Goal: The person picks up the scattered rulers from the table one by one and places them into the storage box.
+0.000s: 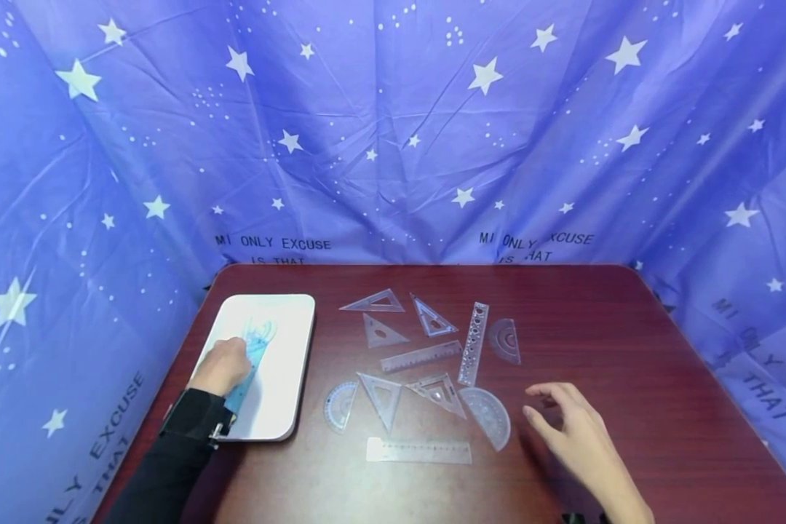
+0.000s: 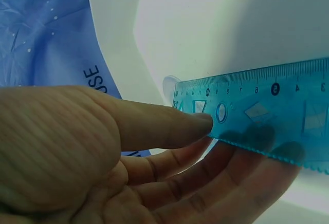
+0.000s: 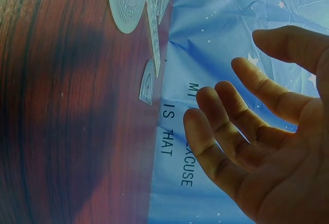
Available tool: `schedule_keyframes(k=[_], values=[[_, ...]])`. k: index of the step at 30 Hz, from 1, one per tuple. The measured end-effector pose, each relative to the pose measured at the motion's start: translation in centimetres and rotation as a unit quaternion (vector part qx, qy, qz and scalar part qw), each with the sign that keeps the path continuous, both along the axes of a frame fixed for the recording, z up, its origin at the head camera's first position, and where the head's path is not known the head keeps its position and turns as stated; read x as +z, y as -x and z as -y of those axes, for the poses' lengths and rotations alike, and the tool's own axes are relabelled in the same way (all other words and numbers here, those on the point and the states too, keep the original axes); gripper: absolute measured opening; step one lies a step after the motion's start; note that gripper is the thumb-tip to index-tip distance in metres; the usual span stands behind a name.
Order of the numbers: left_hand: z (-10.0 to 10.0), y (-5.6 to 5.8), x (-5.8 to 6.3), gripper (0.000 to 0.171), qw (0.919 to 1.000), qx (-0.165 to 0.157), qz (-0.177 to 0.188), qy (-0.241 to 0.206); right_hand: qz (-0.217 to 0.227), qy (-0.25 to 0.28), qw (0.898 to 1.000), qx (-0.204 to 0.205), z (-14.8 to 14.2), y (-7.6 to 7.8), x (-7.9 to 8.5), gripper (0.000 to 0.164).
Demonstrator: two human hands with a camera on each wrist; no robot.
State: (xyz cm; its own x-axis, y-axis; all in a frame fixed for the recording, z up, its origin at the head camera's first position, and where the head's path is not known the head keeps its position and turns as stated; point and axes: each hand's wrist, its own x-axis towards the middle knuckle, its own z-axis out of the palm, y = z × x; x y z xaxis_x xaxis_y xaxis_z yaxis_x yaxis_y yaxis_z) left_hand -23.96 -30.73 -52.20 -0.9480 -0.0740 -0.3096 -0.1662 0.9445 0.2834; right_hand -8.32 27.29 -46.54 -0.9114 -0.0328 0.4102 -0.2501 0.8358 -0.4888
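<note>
Over the white tray [image 1: 282, 393], my left hand [image 1: 223, 366] pinches a translucent blue ruler [image 2: 264, 98]. The left wrist view shows the thumb on its face and the other fingers behind and below it. Cut-out shapes run along this ruler, and one edge is wavy. A small clear rounded piece [image 2: 170, 84] shows beyond the ruler's far end, on the tray. My right hand [image 1: 576, 437] is held above the table's right side, fingers loosely bent and holding nothing. Nearest to it lies a large clear protractor [image 1: 487, 416].
Clear drawing tools lie spread across the middle of the brown table [image 1: 629, 349]: several set squares [image 1: 375, 393], a ruler [image 1: 419, 451], a stencil ruler [image 1: 474, 346], and smaller protractors [image 1: 506, 340]. A blue star-patterned curtain [image 1: 393, 145] hangs around the table.
</note>
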Motion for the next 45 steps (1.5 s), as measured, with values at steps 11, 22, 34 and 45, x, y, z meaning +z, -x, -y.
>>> schedule_keyframes(k=[11, 22, 34, 45], values=[[-5.3, -5.2, 7.9, 0.038, 0.9979, 0.040, -0.052, -0.003, 0.007, -0.005, 1.000, 0.008, 0.1, 0.3, -0.1, 0.029], [-10.7, -8.8, 9.5, 0.041, 0.9781, 0.062, -0.198, -0.020, 0.082, -0.016, 0.996, 0.032, 2.4, 2.2, 0.6, 0.038], [-17.3, -11.7, 9.8, 0.046, 0.9552, 0.033, -0.282, -0.082, 0.212, -0.005, 0.977, 0.019, 4.9, 6.8, 0.7, 0.069], [-21.5, -12.3, 9.8, 0.053, 0.9289, -0.006, -0.334, -0.160, 0.229, -0.041, 0.971, -0.054, 5.5, 13.8, -6.2, 0.081]])
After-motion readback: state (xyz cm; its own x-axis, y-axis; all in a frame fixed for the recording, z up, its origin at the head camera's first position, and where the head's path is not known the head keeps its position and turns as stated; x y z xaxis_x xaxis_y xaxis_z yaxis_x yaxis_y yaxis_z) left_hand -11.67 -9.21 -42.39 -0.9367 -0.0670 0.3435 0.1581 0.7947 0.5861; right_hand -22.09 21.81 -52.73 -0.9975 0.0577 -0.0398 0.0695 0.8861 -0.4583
